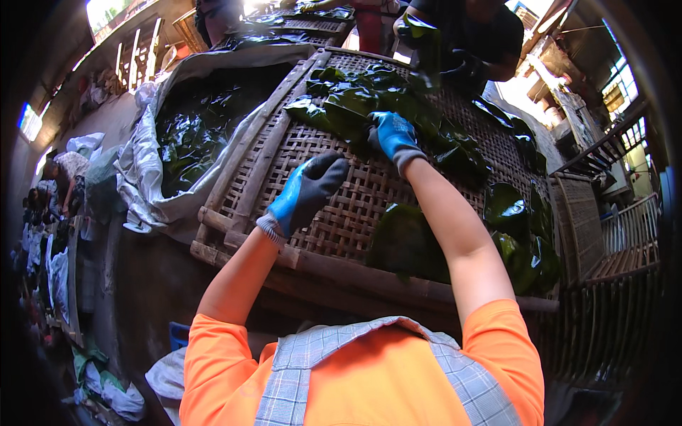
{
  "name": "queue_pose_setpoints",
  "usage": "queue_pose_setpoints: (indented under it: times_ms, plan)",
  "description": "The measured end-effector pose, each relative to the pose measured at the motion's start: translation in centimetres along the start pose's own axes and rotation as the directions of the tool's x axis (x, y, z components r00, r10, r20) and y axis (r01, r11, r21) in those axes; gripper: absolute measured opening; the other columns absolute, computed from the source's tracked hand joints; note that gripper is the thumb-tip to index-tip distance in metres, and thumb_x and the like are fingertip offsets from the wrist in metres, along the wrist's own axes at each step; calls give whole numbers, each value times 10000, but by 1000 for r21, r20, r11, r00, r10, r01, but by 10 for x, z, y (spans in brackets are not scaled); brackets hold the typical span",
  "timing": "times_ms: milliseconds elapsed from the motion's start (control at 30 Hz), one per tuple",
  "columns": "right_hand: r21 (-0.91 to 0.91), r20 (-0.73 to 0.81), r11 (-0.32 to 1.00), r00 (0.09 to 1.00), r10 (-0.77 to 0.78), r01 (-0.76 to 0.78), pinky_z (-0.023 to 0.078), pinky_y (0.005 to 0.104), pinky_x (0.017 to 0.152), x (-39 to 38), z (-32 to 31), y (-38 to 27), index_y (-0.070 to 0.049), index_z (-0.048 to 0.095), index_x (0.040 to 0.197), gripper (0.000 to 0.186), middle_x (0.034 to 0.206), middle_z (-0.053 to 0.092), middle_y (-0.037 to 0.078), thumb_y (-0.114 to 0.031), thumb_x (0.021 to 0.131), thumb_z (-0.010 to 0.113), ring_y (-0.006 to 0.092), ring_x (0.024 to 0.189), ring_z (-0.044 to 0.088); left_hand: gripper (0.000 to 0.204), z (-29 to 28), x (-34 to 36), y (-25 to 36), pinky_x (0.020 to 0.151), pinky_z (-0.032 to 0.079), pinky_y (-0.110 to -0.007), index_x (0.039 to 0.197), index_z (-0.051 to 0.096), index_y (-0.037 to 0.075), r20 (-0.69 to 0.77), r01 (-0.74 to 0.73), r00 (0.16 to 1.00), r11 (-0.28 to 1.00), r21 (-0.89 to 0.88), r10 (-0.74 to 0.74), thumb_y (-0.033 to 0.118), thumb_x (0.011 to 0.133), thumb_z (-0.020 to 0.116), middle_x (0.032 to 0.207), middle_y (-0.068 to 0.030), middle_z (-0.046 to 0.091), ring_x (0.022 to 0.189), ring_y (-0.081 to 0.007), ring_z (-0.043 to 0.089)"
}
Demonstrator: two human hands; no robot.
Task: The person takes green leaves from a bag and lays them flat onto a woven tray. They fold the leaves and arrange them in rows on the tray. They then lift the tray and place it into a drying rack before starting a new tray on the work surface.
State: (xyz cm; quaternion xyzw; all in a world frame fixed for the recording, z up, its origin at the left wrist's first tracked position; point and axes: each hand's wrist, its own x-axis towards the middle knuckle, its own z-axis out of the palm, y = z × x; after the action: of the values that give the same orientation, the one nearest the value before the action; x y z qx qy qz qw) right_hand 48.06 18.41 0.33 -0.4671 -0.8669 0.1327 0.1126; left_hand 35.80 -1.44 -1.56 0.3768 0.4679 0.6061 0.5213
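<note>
1. Had both arms stretched forward, in an orange shirt (362, 383) with grey plaid apron straps (288, 369), over a broad woven rack (273, 181) framed with wooden poles.
2. Rested the right hand (396, 135), in a blue and dark grey glove, at the near edge of a pile of glossy dark green leaves (341, 117) on the rack's far half.
3. Bent the right fingers inward at the pile; could not tell gripping from mere touching, with the fingertips lost in shade.
4. Held the left hand (309, 190), in a matching glove, over bare weave, nearer the body and just apart from the pile, with thumb and fingers curled together.
5. Had a broad leaf (401, 245) lying beside the right forearm, and more leaves (508, 206) bunched along the rack's right side.
6. Had, left of the rack, a pale sheet (138, 177) wrapped around another shiny heap (206, 117).
7. Faced a co-worker (486, 32) in dark clothing across the rack.
</note>
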Motion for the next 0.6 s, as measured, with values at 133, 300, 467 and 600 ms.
queue_pose_setpoints:
  times_ms: [133, 300, 467, 600]
  plan:
    - [-116, -31, 940, 945, -325, 320, 537, 428, 712, -61, 11, -66, -137, 646, 1143, 368, 934, 671, 170, -145, 775, 667, 356, 804, 656, 317, -14, 32, -2, 827, 509, -304, 1132, 579, 73, 217, 210, 971, 799, -563, -102, 334, 985, 473, 1000, -66, 659, 924, -174, 620]
    - [768, 255, 637, 943, -214, -64, 510, 283, 710, -93, 1, -49, -81, 690, 1031, 218, 878, 700, 79, -243, 890, 649, 123, 773, 621, 238, -27, 47, -34, 812, 499, -298, 1079, 609, 59, 129, -71, 983, 914, -400, 133, 225, 994, 461, 1000, -53, 646, 859, -144, 600]
    - [951, 92, 310, 953, -288, 2, 490, 263, 800, -103, -46, -3, -88, 555, 1256, 396, 1063, 628, 12, -306, 929, 607, 91, 849, 576, 245, -27, 26, 21, 681, 475, -208, 1158, 587, 30, 441, -248, 834, 938, -241, 333, 112, 945, 499, 1041, -29, 650, 790, -75, 580]
    - [983, 125, -90, 943, -310, -160, 511, 262, 777, -135, -47, -18, -95, 583, 1194, 315, 1068, 636, -18, -275, 936, 592, 99, 875, 615, 257, -26, 21, 50, 661, 465, -203, 1144, 585, 33, 546, -617, 745, 707, 346, 383, 53, 910, 481, 983, -13, 645, 740, -66, 577]
